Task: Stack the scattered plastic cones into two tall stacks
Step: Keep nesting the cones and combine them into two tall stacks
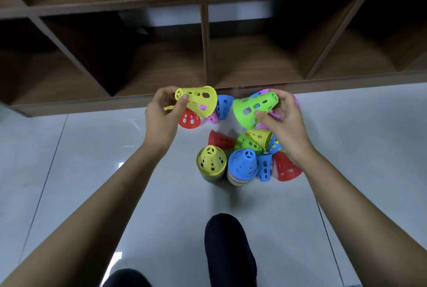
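Head view: the left grip (161,120) pinches a yellow cone (196,101) by its narrow tip, thumb in front and fingers behind. The cone lies sideways, its long axis nearly level and its wide mouth pointing inward, away from the palm. The right grip (284,120) curls round a green cone (254,107) near its narrow end. That cone is also on its side, with the tip up against the fingers and the mouth aimed down and inward, towards the other cone. The two mouths face each other but are apart.

Both stacks stand upright on the floor (92,171), nearer the person than either grip and between the two forearms. The yellow-topped stack (211,163) is on the left grip's side. The blue-topped stack (242,166) is just beside it, towards the right grip. Loose cones lie around the hands: a red cone (189,119) right under the left grip's cone, a blue cone (224,105) between the grips, and more in a heap under the right wrist. A wooden shelf unit (205,44) stands beyond both grips.

I judge that each held cone must be tipped mouth-down and drawn back towards the person, each to the stack on its own side.
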